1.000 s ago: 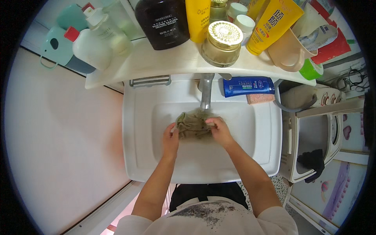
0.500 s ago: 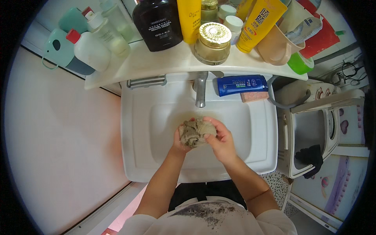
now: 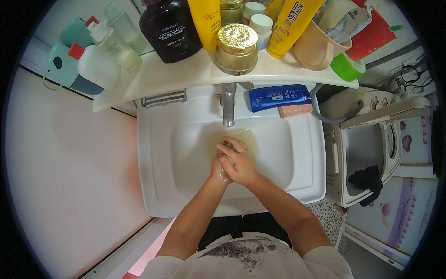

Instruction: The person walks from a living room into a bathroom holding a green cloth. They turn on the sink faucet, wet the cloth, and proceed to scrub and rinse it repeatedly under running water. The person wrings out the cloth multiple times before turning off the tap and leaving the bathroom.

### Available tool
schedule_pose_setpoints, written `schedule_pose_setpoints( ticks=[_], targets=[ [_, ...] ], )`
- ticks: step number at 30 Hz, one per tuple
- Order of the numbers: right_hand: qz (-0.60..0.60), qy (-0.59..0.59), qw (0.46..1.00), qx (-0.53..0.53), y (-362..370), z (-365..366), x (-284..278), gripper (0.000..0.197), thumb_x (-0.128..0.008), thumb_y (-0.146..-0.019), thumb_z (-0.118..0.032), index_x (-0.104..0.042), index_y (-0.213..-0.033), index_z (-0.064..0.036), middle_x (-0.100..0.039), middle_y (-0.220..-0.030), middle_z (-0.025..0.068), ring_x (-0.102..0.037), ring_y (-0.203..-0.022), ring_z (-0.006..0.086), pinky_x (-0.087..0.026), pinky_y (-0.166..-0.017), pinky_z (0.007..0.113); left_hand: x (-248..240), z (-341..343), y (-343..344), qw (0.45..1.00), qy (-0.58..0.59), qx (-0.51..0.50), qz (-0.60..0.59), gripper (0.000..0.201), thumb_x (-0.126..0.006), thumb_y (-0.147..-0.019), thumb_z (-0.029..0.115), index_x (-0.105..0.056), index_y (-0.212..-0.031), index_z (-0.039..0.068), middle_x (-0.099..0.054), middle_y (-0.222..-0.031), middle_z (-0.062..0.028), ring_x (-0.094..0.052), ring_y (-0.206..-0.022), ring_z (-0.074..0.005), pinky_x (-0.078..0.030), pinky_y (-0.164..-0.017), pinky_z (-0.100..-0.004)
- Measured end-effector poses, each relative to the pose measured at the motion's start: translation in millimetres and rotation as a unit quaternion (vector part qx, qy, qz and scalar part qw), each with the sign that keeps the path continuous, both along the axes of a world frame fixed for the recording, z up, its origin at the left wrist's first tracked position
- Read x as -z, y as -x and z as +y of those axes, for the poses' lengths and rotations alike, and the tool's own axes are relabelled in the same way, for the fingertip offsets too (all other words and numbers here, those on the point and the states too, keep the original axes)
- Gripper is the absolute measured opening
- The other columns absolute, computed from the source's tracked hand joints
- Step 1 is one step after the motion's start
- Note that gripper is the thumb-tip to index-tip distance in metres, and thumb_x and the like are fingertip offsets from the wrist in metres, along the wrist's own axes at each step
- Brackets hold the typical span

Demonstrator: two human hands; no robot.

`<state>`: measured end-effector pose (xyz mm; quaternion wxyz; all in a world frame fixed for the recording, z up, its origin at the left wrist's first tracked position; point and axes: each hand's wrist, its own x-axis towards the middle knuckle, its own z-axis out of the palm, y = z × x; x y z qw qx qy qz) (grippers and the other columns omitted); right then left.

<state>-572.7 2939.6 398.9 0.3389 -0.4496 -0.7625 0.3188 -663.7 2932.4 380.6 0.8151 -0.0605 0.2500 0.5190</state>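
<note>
Right hand (image 3: 240, 163) lies over the left hand (image 3: 218, 170), the two pressed together on the cloth (image 3: 228, 144). Fingers of the right hand slant toward the upper left, closed across the top of the bundle. Left hand sits beneath, wet at the palm edge; its fingers are largely covered, and their exact bend cannot be told. Of the cloth, only small grey-brown parts show between the hands; the remainder is hidden.

Location of the cloth: over the middle of the white basin (image 3: 186, 188), just on the wearer's side of the faucet (image 3: 228, 104). Yellowish water (image 3: 248, 138) lies on the basin floor below the spout, beyond the hands.

On the basin's back ledge, right of the faucet, a blue tube (image 3: 279, 97) lies on its side, partly over a pink block (image 3: 296, 110). A grey rack (image 3: 164, 98) is at the ledge's left end.

Shelf (image 3: 181, 76) above carries, from left to right, a white bottle (image 3: 99, 68) with a red cap, a black bottle (image 3: 171, 35), a gold jar (image 3: 236, 51) and a beige mug (image 3: 318, 46). Right of the basin, a black cloth (image 3: 367, 182) hangs over the rim of an open white appliance (image 3: 341, 186).
</note>
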Motion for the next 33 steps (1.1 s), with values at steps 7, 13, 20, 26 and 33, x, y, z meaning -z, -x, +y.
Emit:
schedule_pose_setpoints(
  ticks=[7,13,20,26,33],
  targets=[
    [0.194,0.211,0.943,0.172,16.0,10.6,2.7,0.022,-0.043,-0.089,-0.011,-0.059,-0.102,-0.0029,-0.057,-0.083,0.0113,-0.054,-0.079,0.0190,-0.043,-0.077,0.030,-11.7,-5.3,-6.0,0.969,0.066,-0.017,0.237,0.034,-0.035,-0.094,0.034,-0.047,-0.114,0.010,-0.054,-0.107,-0.0059,-0.056,-0.094,-0.0179,-0.049,-0.077,-0.0342],
    [0.246,0.358,0.872,0.224,2.2,38.7,57.8,0.028,-0.040,-0.094,-0.023,-0.058,-0.096,-0.0028,-0.060,-0.084,0.0104,-0.055,-0.081,0.0198,-0.043,-0.075,0.029,-0.2,-20.0,-2.7,0.929,0.039,0.005,0.368,0.042,-0.043,-0.092,0.037,-0.045,-0.117,0.003,-0.054,-0.108,-0.0091,-0.056,-0.095,-0.0217,-0.049,-0.078,-0.0354],
    [0.009,0.336,0.899,0.280,-58.8,63.5,74.8,0.039,-0.043,-0.091,-0.035,-0.054,-0.104,0.0003,-0.060,-0.094,0.0209,-0.058,-0.089,0.0293,-0.044,-0.079,0.035,27.4,-31.2,55.7,0.906,0.113,-0.112,0.392,0.044,-0.042,-0.092,0.041,-0.044,-0.119,0.006,-0.050,-0.117,-0.0082,-0.048,-0.109,-0.0213,-0.037,-0.094,-0.0371],
    [0.049,0.331,0.891,0.307,-47.6,43.7,142.1,0.033,-0.050,-0.088,-0.026,-0.052,-0.110,-0.0020,-0.051,-0.103,0.0174,-0.051,-0.101,0.0285,-0.043,-0.082,0.036,76.3,-10.9,64.5,0.577,-0.119,0.118,0.799,0.038,-0.052,-0.085,0.023,-0.048,-0.119,0.006,-0.050,-0.121,-0.0083,-0.045,-0.114,-0.0244,-0.031,-0.099,-0.0368],
    [-0.331,0.074,0.940,0.042,-43.8,36.5,135.0,0.036,-0.053,-0.082,-0.023,-0.052,-0.118,-0.0176,-0.040,-0.127,0.0109,-0.041,-0.115,0.0331,-0.032,-0.097,0.044,82.0,13.8,64.8,0.202,-0.306,0.428,0.826,0.046,-0.050,-0.084,0.022,-0.043,-0.129,0.014,-0.037,-0.135,-0.0097,-0.029,-0.128,-0.0238,-0.013,-0.106,-0.0504]
  ],
)
